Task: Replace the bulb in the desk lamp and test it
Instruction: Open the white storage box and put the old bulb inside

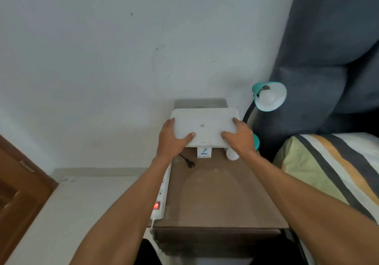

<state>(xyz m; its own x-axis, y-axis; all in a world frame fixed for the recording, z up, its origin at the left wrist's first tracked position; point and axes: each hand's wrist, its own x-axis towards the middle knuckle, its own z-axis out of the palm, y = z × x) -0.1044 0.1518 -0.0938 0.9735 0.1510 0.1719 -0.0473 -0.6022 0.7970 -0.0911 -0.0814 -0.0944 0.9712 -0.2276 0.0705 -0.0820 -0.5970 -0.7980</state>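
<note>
A teal desk lamp (pixel 270 95) stands at the far right of the brown bedside table (pixel 217 195), its shade tilted toward me with a white bulb (pixel 267 98) inside. A flat white tray (pixel 205 127) is held above the table's far end: my left hand (pixel 174 137) grips its left edge and my right hand (pixel 240 137) grips its right edge. Under the tray's near edge a small white bulb box (pixel 204 153) stands, and a loose white bulb (pixel 231 154) lies beside my right wrist. The lamp's black plug (pixel 189 162) lies unplugged on the table.
A white power strip (pixel 161 199) with a lit red switch runs along the table's left edge. A striped bed (pixel 332 170) and dark padded headboard (pixel 328 49) sit right. A wooden door (pixel 18 191) is at the left, the wall behind.
</note>
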